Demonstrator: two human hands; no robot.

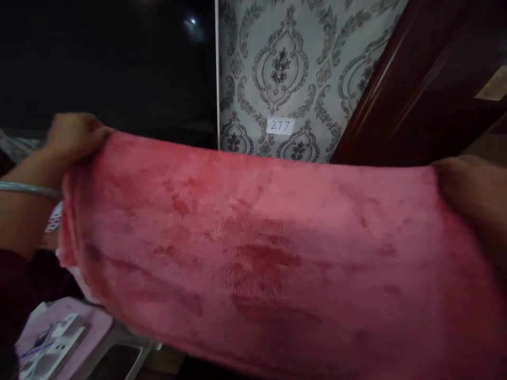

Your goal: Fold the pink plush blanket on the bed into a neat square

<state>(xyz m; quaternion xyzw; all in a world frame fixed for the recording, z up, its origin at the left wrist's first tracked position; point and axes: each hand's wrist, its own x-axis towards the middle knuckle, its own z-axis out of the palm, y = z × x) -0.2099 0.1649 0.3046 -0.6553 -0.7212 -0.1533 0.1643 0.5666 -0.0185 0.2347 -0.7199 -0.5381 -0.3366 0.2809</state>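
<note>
Across the middle of the view, a pink towel (253,253) is pulled taut between both hands, long axis running approx side to side, dipping slightly toward its R end. Its loose lower part sags down toward the person. Darker blotches on the pile, maybe damp, can't tell. L hand (75,138) at towel's left end: fingers curled over top edge, closed on the fabric. R hand (469,195) at towel's right end: also closed on it, but partly cut off by the frame, fingers hard to make out. Bangle (27,187) on L wrist, just beside towel's left end. Behind towel: wallpapered wall (285,68) w/ paper label (280,126) reading 277, black panel (103,63), dark red wood door frame (400,89). Below towel's left end: pale pink stool (75,322) w/ white plastic item (59,343), unclear what. Risk: a loosened pinch could let one end drop; sagging edge could catch on the stool.
</note>
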